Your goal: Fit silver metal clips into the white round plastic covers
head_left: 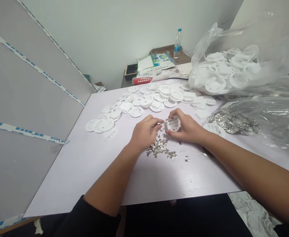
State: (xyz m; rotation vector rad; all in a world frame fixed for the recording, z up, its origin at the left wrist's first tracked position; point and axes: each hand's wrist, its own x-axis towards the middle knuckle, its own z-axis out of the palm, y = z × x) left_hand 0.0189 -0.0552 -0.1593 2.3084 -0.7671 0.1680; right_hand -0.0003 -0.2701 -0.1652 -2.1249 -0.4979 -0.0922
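Note:
My right hand (pixel 185 126) grips a white round plastic part (pixel 173 123) by its edge, its slotted side turned toward me. Close beside it, my left hand (pixel 145 131) is closed in a pinch on a thin pale piece (pixel 162 123) that reaches to the round part. What kind of piece this is, I cannot make out. Below both hands lies a loose pile of small metal clips (pixel 160 146), with a few strays to the right. Many more white round parts (pixel 156 98) are heaped in an arc beyond my hands.
A clear bag of white parts (pixel 228 72) stands at the back right. Nearer lies a clear bag of metal pieces (pixel 235 120). A water bottle (pixel 177 44) and packets (pixel 156 62) are behind the table. A grey partition (pixel 30 98) borders the left; more parts (pixel 253 214) sit below the front edge.

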